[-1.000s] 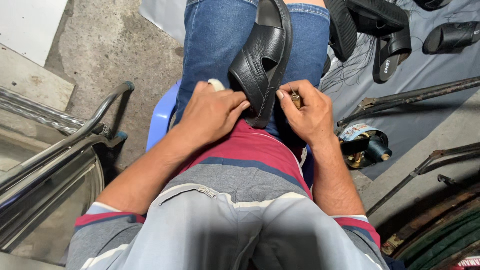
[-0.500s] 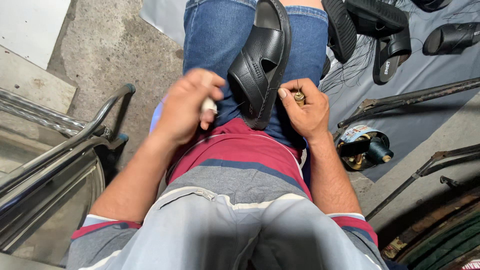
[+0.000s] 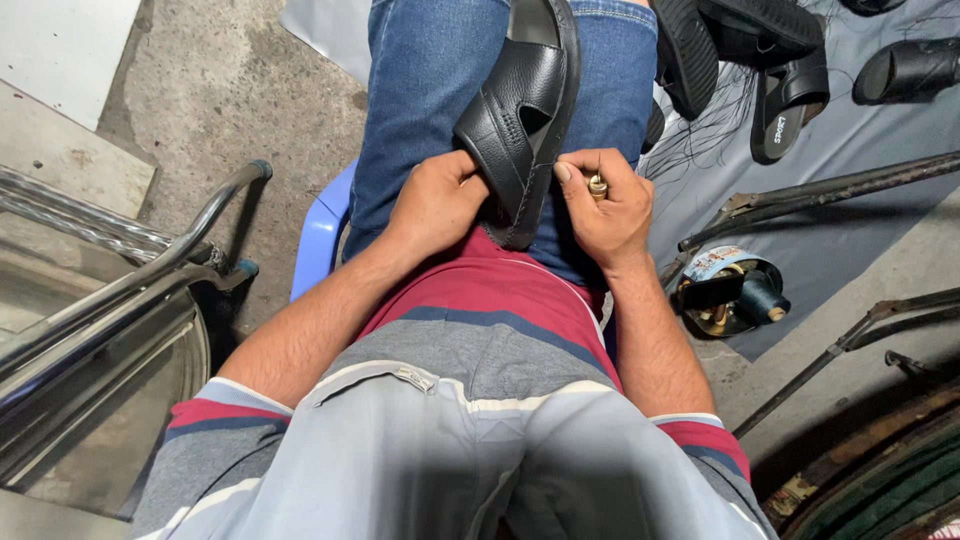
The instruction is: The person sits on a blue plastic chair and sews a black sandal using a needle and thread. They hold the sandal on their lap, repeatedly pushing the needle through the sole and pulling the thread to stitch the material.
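Sandal [image 3: 525, 100] on lap, left hand [image 3: 435, 205] gripping its edge; right hand [image 3: 605, 205] clenched on brass-tipped tool [image 3: 597, 186] at other edge. Work mid-way, progress unclear.

A blue plastic stool [image 3: 318, 232] stands on the concrete floor [image 3: 240, 90]. Left, curved metal bars [image 3: 150, 270]. Right, black sandals [image 3: 790, 95] lie on grey sheet [image 3: 860, 140], thread spools [image 3: 735, 292] nearer.

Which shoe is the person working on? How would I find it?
Look at the blue jeans in the middle of the picture. On the lap lies a black leather sandal, with the left hand and the right hand at its near end. The other black sandals lie off on the grey sheet, untouched.
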